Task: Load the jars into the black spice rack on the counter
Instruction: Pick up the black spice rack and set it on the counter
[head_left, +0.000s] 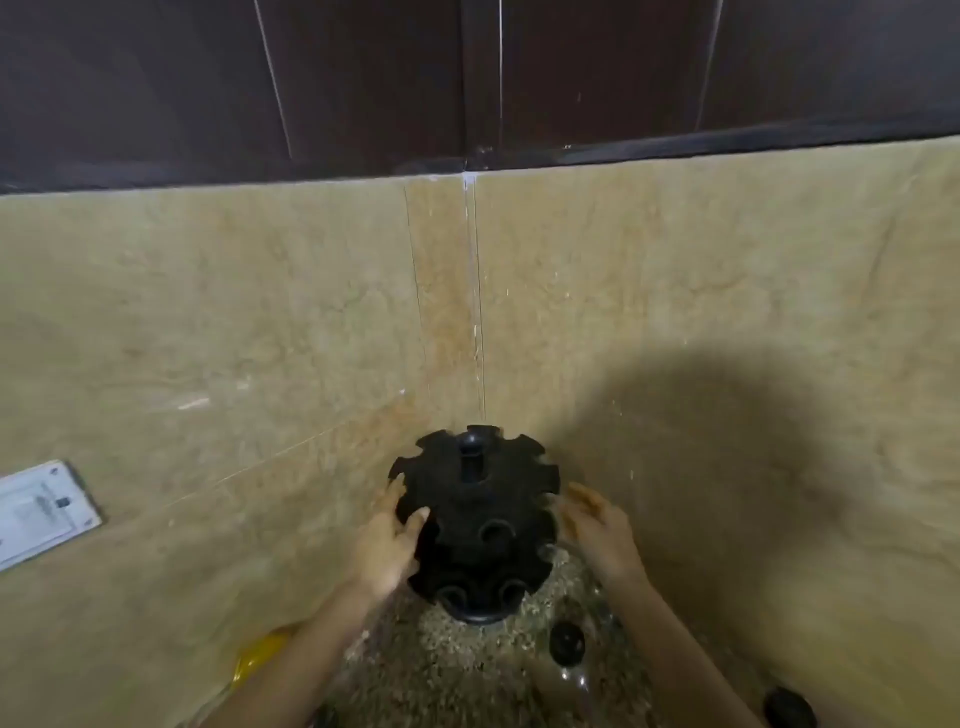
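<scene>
The black spice rack (475, 525) stands in the corner of the speckled counter (441, 670), a round tower with notched tiers and a centre post; no jar shows in its slots. My left hand (387, 545) grips its left side, thumb across the middle tier. My right hand (597, 530) is at the rack's right side, fingers spread, blurred, so contact is unclear. A clear jar with a black lid (567, 644) stands just in front of the rack on the right. Another black lid (789, 707) shows at the bottom right edge.
Beige marble walls meet in a corner right behind the rack. A white switch plate (41, 512) is on the left wall. A yellow object (257, 660) lies partly hidden under my left forearm. Dark cabinets hang above.
</scene>
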